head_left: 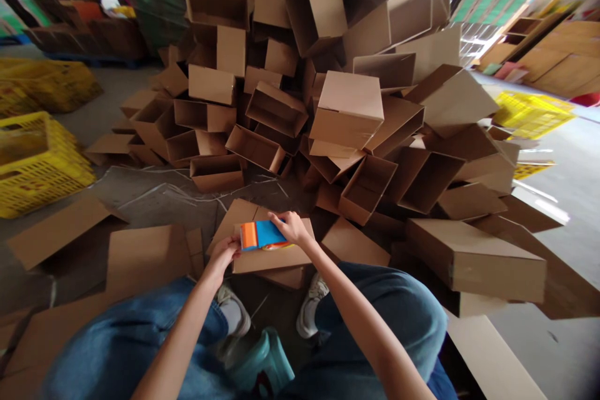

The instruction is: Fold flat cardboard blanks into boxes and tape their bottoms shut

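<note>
In front of my knees lies a closed cardboard box (300, 255), its top facing up. Across that top rests a blue and orange tape dispenser (269, 234), with a yellow-orange round part showing along its near edge. My right hand (291, 227) is closed on the dispenser's right end, thumb pointing left over the blue body. At the box's left edge, my left hand (225, 255) has its fingers curled against the side, close to the dispenser's orange end. Some left fingertips are hidden.
A tall heap of open cardboard boxes (276, 109) rises just ahead. Yellow plastic crates (70, 156) stand at the left, another yellow crate (534, 114) at the right. Flattened cardboard (145, 256) lies to my left. Between my feet is a teal bag-like object (269, 362).
</note>
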Available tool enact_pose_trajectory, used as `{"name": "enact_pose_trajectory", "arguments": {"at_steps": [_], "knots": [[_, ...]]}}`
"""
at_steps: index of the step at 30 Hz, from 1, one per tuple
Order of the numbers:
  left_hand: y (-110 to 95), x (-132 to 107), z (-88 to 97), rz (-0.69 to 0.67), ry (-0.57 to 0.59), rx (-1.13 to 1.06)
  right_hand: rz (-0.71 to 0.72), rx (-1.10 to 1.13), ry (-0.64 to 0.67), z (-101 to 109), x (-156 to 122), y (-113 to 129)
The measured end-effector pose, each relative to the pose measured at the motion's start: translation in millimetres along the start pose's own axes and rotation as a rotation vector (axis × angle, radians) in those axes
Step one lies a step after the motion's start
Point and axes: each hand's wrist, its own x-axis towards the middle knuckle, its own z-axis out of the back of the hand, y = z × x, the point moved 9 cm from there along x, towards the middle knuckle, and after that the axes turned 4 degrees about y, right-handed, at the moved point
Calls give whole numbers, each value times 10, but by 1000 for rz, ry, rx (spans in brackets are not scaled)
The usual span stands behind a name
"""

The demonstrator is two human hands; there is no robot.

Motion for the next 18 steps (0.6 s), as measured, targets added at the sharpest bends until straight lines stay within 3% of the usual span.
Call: {"name": "enact_pose_trajectory", "arguments": {"at_steps": [5, 18], "knots": [[-37, 14, 20, -45, -23, 33, 61, -19, 17, 50, -51, 89], [-178, 73, 136, -219, -121, 18, 454, -63, 183, 54, -278, 317]]}}
